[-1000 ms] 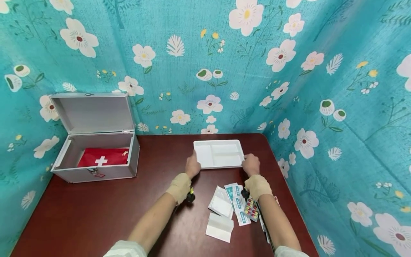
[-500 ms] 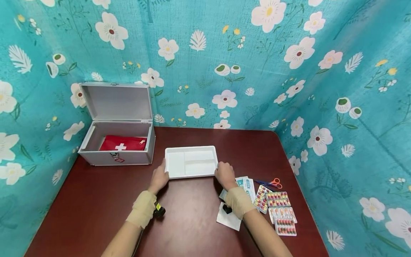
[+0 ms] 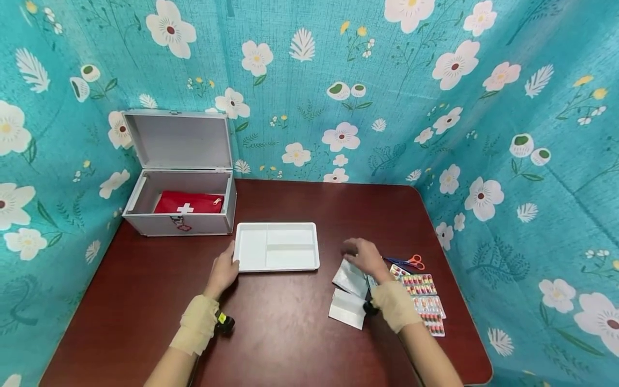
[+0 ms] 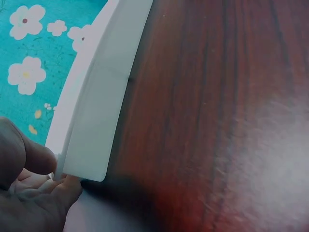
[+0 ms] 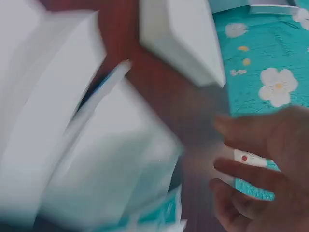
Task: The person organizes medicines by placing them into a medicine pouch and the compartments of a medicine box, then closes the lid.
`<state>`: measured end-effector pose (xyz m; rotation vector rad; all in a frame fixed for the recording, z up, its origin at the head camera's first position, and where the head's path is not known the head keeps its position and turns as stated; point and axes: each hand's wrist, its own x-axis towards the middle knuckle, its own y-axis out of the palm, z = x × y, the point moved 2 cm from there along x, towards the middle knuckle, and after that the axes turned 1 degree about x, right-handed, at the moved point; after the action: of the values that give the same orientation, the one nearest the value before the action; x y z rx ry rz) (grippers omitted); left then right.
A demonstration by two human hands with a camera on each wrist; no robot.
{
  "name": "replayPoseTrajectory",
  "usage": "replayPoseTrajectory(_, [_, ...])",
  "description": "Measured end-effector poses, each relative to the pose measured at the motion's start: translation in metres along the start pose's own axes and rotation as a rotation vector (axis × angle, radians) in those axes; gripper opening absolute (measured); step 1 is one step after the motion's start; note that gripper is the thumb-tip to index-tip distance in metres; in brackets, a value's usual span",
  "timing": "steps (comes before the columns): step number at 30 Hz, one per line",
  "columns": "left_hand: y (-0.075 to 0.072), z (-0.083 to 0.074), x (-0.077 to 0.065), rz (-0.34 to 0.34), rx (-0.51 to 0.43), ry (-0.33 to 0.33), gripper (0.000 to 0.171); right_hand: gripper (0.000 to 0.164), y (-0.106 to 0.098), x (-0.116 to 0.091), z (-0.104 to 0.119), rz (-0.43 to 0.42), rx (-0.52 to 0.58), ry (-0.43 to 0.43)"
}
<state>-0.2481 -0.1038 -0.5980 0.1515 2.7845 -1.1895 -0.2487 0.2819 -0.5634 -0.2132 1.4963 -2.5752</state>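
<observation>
A white divided tray (image 3: 290, 232) lies on the dark table. My left hand (image 3: 223, 271) pinches its left end, and in the left wrist view the thumb and fingers (image 4: 70, 191) meet at the tray's rim. Away from the tray's right end, my right hand (image 3: 366, 258) hovers with nothing in its fingers, parted and slightly bent in the right wrist view. Below it lie a clear-wrapped white packet (image 3: 349, 279) and a folded white paper piece (image 3: 347, 309). Part of a white and teal sachet (image 5: 161, 212) shows beside the packet; the hand and wrist hide the rest.
An open silver case (image 3: 179, 224) holding a red pouch with a white cross (image 3: 188, 203) stands at the back left. To the right lie orange-handled scissors (image 3: 415, 262) and several capsule blister packs (image 3: 420, 285). A floral curtain (image 3: 300, 107) borders the table.
The tray has moved left across the table, toward the case. My right hand has let go of it and shifted right over the packets; my left hand still holds it.
</observation>
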Motion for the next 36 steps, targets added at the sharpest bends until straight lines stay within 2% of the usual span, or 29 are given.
replayPoseTrajectory(3, [-0.004,0.006,-0.005,0.016,0.004,-0.02,0.065,0.051,-0.002,-0.013,-0.006,0.169,-0.072,-0.076])
replayPoseTrajectory(6, [-0.008,0.01,-0.009,-0.007,-0.006,-0.029,0.065,0.072,0.006,-0.019,-0.005,0.244,-0.145,-0.085])
replayPoseTrajectory(10, [-0.013,0.01,-0.01,-0.013,-0.02,-0.014,0.066,0.089,0.017,-0.016,-0.001,0.228,-0.202,-0.026])
replayPoseTrajectory(13, [-0.014,0.011,-0.01,0.006,-0.03,-0.034,0.067,0.094,0.023,-0.01,-0.001,0.223,-0.198,0.0])
replayPoseTrajectory(15, [-0.014,0.011,-0.011,0.011,-0.03,-0.048,0.067,0.09,0.027,-0.008,-0.004,0.222,-0.177,-0.003])
replayPoseTrajectory(18, [-0.013,0.011,-0.013,0.013,-0.029,-0.053,0.066,0.069,0.031,-0.005,-0.009,0.227,-0.139,-0.01])
replayPoseTrajectory(22, [-0.008,0.01,-0.012,0.012,-0.033,-0.039,0.066,0.046,0.032,-0.001,-0.018,0.211,-0.149,-0.015])
replayPoseTrajectory(26, [-0.003,0.01,-0.012,0.012,-0.038,-0.033,0.066,0.043,0.029,0.002,-0.022,0.193,-0.152,-0.018])
replayPoseTrajectory(30, [0.001,0.011,-0.013,0.015,-0.041,-0.033,0.067,0.033,0.02,0.005,-0.019,0.128,-0.069,-0.003])
replayPoseTrajectory(34, [0.005,0.011,-0.013,0.015,-0.049,-0.031,0.067,0.017,0.003,0.011,-0.011,0.044,0.017,-0.015])
replayPoseTrajectory(36, [0.006,0.011,-0.013,0.017,-0.053,-0.033,0.066,0.013,-0.006,0.015,-0.007,0.029,0.054,-0.021])
